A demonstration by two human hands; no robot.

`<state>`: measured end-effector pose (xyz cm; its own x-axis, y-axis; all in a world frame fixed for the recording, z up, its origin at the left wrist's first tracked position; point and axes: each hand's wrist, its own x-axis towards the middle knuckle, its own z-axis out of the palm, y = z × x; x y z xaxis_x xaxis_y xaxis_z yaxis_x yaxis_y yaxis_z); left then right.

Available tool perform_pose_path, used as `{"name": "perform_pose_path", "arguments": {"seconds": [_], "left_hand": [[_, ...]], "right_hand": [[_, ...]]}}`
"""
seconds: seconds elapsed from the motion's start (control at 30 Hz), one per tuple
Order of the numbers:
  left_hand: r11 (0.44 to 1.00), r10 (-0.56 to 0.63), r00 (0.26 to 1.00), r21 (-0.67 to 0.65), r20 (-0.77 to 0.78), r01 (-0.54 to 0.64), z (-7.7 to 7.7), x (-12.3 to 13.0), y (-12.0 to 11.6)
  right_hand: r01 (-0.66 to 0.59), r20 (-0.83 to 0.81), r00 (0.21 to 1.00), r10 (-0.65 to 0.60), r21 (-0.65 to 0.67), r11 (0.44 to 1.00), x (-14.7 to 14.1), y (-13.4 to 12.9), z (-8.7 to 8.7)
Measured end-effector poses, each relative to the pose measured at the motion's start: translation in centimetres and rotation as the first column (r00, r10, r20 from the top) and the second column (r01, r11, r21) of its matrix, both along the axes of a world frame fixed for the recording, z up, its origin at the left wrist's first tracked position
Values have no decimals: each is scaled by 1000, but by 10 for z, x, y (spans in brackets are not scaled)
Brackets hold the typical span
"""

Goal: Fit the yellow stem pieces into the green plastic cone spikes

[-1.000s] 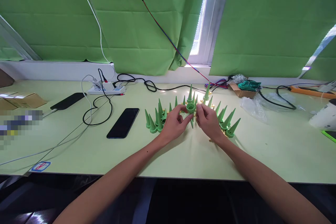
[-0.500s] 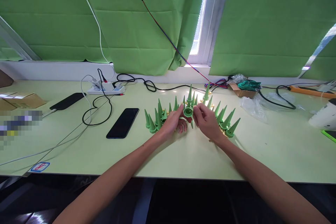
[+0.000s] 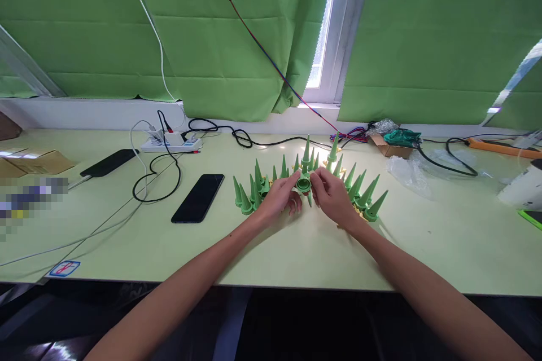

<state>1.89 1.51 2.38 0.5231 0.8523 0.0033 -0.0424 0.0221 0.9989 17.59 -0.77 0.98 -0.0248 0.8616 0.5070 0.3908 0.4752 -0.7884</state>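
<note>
Between my two hands is a green plastic cone (image 3: 304,184), its round hollow base turned toward me. My left hand (image 3: 277,198) grips it from the left with thumb and forefinger, the other fingers curled below. On the right edge of the base, my right hand (image 3: 332,194) pinches with closed fingertips; whether a small part is also in that pinch is hidden. Several more green cones stand around my hands, a left cluster (image 3: 245,203) beside my left hand and a right cluster (image 3: 367,201) beside my right. Small yellowish bits show among their bases.
A black phone (image 3: 197,198) lies left of the cones. Farther left are a power strip (image 3: 171,144) with cables, a dark slim device (image 3: 109,163) and cardboard boxes (image 3: 38,162). At the back right sit a small open box (image 3: 389,146) and clear plastic bags (image 3: 410,175).
Both hands stay nearly in place. My right fingertips have shifted slightly left and down against the cone's base, and the cone has tilted a little.
</note>
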Motion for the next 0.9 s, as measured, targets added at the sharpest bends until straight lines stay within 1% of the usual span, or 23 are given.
{"name": "perform_pose_path", "arguments": {"seconds": [0.17, 0.4, 0.67, 0.9], "left_hand": [[999, 22, 1000, 48, -14, -21, -3, -1, 1], [990, 31, 998, 141, -59, -23, 0, -2, -1], [953, 53, 990, 301, -130, -12, 0, -4, -3], [945, 83, 981, 325, -176, -21, -4, -4, -3]], "right_hand": [[40, 37, 999, -40, 8, 999, 0, 1, 0], [93, 84, 992, -98, 59, 994, 0, 3, -1], [135, 119, 982, -146, 94, 986, 0, 5, -1], [175, 136, 972, -190, 114, 978, 0, 6, -2]]}}
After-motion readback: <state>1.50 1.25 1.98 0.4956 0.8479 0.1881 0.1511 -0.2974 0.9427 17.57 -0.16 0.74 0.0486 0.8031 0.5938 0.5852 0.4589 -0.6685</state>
